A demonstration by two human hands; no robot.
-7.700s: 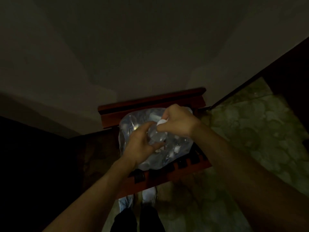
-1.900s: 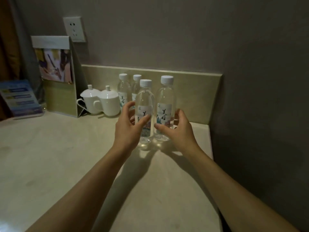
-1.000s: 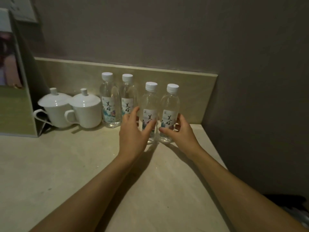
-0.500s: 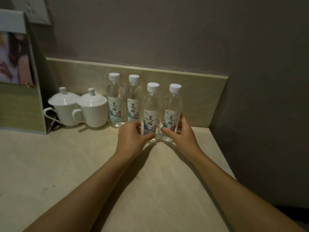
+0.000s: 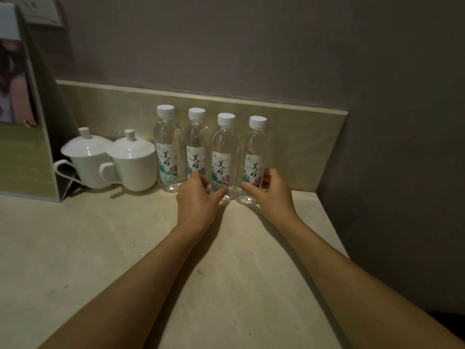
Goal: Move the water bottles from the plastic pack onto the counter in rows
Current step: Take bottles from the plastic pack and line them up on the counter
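Observation:
Several clear water bottles with white caps and printed labels stand upright in one row along the counter's backsplash. My left hand wraps the base of the third bottle. My right hand grips the base of the rightmost bottle. Two more bottles, the leftmost bottle and the second bottle, stand free to the left. The plastic pack is out of view.
Two white lidded cups sit left of the bottles. A standing card holder fills the far left, with a wall socket above it. The beige counter ends at a wall on the right.
Both hands slid the two right bottles back towards the backsplash, into line with the other two. Much earlier the hands were at the plastic pack on a wooden rack.

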